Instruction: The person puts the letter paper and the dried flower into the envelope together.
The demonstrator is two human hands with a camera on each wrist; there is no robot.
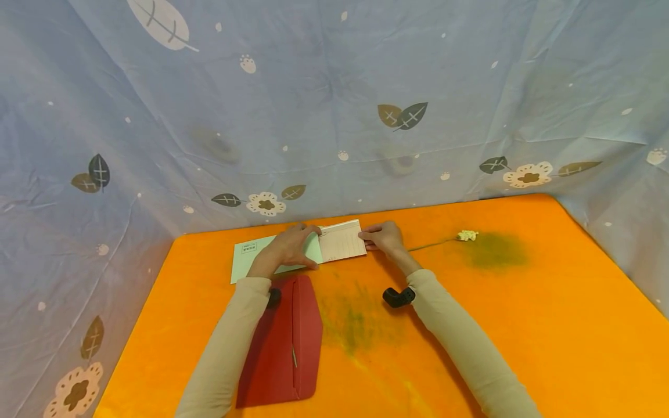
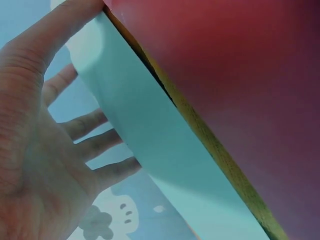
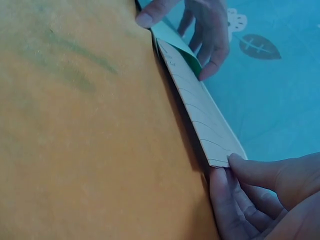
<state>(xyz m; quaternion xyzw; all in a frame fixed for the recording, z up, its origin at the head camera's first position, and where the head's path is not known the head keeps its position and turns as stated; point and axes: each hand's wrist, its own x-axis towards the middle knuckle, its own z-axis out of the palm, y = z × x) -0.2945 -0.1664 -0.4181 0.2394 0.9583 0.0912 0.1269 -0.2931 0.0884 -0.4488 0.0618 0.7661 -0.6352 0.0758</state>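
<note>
A pale green envelope (image 1: 242,267) lies near the back edge of the table, a printed label at its left end. My left hand (image 1: 286,247) spans its width and grips it by both long edges near the mouth, thumb (image 3: 145,20) at the near edge and fingers at the far one. From the mouth, on the right, a folded sheet of lined letter paper (image 1: 342,242) sticks out; its left end is hidden in the envelope. My right hand (image 1: 385,238) pinches the paper's right end between thumb and fingers.
A large red envelope (image 1: 308,348) lies on the orange tablecloth (image 1: 549,337) beneath my left forearm, a pale slit along its fold. To the right rests a dried flower (image 1: 467,235) on a long stem. A patterned grey-blue curtain (image 1: 334,128) hangs behind the table.
</note>
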